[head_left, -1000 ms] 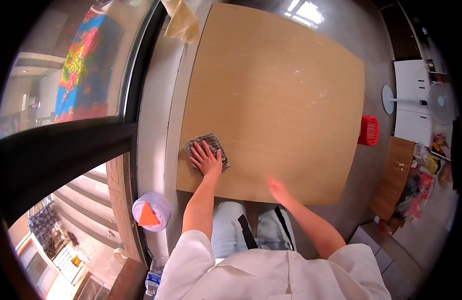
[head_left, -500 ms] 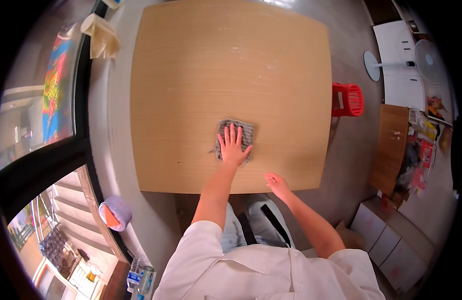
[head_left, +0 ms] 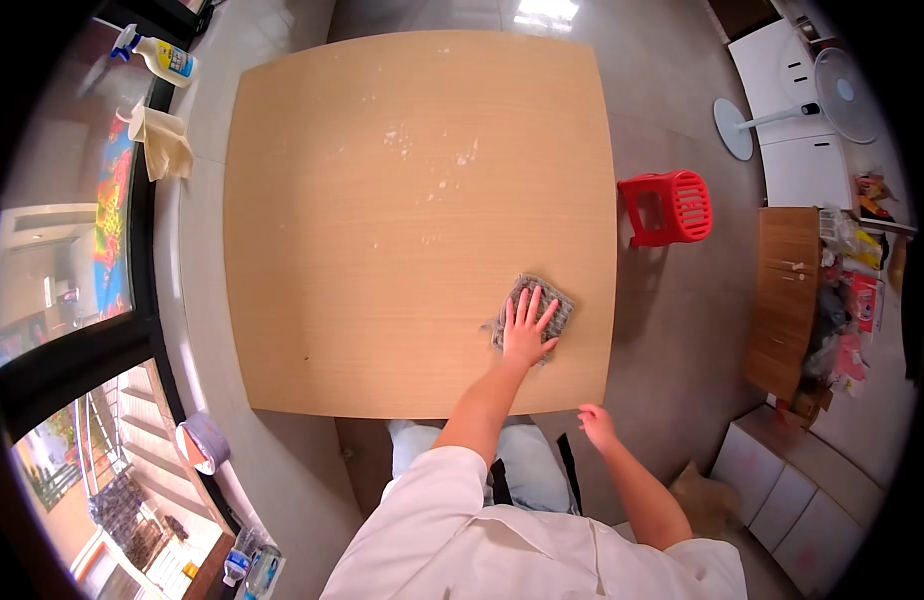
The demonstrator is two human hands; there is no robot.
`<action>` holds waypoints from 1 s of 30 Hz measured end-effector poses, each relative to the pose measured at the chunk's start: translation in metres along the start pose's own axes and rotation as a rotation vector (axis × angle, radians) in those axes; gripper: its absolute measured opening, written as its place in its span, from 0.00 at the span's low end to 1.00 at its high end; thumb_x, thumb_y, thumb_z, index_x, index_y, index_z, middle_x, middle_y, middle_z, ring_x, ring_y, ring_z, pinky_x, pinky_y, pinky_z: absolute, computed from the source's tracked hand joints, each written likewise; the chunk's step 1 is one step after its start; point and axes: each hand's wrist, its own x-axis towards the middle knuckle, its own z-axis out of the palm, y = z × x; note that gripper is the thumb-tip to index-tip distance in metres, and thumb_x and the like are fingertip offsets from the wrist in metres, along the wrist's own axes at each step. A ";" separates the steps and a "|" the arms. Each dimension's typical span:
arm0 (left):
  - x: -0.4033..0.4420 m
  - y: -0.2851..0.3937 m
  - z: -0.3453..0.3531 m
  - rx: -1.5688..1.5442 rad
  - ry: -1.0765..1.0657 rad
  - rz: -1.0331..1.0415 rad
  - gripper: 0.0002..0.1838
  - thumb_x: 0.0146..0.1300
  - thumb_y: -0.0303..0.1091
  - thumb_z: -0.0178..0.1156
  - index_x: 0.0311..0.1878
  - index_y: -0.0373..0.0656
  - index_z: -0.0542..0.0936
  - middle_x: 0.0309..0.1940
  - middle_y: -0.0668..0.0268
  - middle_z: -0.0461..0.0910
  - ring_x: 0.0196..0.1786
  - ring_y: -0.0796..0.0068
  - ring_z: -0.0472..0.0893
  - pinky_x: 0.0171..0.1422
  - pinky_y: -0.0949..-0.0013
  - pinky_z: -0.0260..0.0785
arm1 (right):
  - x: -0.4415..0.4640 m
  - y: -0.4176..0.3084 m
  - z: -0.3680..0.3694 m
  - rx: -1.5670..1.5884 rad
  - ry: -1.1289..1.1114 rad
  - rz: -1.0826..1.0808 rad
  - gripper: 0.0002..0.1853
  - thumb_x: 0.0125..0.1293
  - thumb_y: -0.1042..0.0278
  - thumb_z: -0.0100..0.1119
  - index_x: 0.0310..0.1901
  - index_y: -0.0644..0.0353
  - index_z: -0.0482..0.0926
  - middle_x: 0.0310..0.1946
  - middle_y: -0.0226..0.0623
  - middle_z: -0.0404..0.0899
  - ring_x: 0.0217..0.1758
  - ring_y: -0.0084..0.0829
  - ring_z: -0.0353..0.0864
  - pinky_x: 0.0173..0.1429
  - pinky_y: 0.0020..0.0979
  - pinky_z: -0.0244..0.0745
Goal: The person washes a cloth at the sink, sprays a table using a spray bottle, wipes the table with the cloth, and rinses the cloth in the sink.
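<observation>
My left hand lies flat with its fingers spread on a folded grey cloth. The cloth rests on the wooden tabletop, towards its near right corner, and the palm hides part of it. White specks and smears dot the far half of the top. Just off the near edge, my right hand hangs in the air with its fingers loosely curled and nothing visible in them. It touches neither the cloth nor the table.
A red plastic stool stands right of the table. On the left ledge are a spray bottle, a beige cloth-like item, a purple roll-shaped object and plastic bottles. A white fan and cabinets line the right.
My left hand has slid the cloth to the right and nearer across the tabletop. My right hand has moved right and down, away from the table edge. The view has shifted too.
</observation>
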 end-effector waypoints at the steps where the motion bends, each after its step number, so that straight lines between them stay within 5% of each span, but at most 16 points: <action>1: 0.004 -0.003 -0.005 0.004 -0.015 -0.001 0.39 0.54 0.65 0.43 0.67 0.69 0.43 0.69 0.60 0.33 0.70 0.55 0.36 0.68 0.46 0.28 | 0.001 0.005 -0.004 -0.030 0.002 0.017 0.12 0.59 0.74 0.45 0.44 0.67 0.74 0.36 0.41 0.76 0.39 0.29 0.77 0.38 0.29 0.76; 9: 0.029 -0.100 -0.049 0.014 0.080 -0.187 0.37 0.56 0.64 0.43 0.67 0.71 0.44 0.69 0.62 0.32 0.70 0.56 0.34 0.69 0.47 0.26 | 0.008 -0.057 0.028 -0.091 -0.054 0.061 0.14 0.58 0.75 0.43 0.45 0.66 0.73 0.35 0.42 0.76 0.37 0.30 0.77 0.37 0.28 0.75; 13: 0.003 -0.177 -0.067 0.000 0.112 -0.402 0.36 0.59 0.60 0.41 0.68 0.64 0.44 0.69 0.62 0.32 0.70 0.57 0.33 0.69 0.48 0.24 | 0.017 -0.095 0.071 -0.049 -0.144 -0.037 0.15 0.58 0.72 0.44 0.47 0.66 0.72 0.38 0.44 0.76 0.36 0.31 0.77 0.39 0.28 0.74; 22: -0.128 -0.396 -0.097 0.073 0.171 -0.762 0.36 0.61 0.57 0.39 0.68 0.57 0.41 0.69 0.59 0.30 0.70 0.55 0.33 0.69 0.48 0.24 | 0.005 -0.182 0.213 -0.089 -0.217 -0.038 0.16 0.57 0.72 0.47 0.48 0.66 0.72 0.38 0.41 0.76 0.37 0.30 0.77 0.39 0.27 0.73; 30: -0.252 -0.452 -0.078 0.069 0.102 -0.844 0.36 0.62 0.55 0.37 0.68 0.51 0.40 0.69 0.57 0.34 0.70 0.56 0.36 0.70 0.50 0.27 | -0.013 -0.237 0.330 -0.227 -0.360 -0.195 0.15 0.58 0.73 0.47 0.47 0.65 0.73 0.29 0.33 0.73 0.33 0.24 0.75 0.37 0.25 0.72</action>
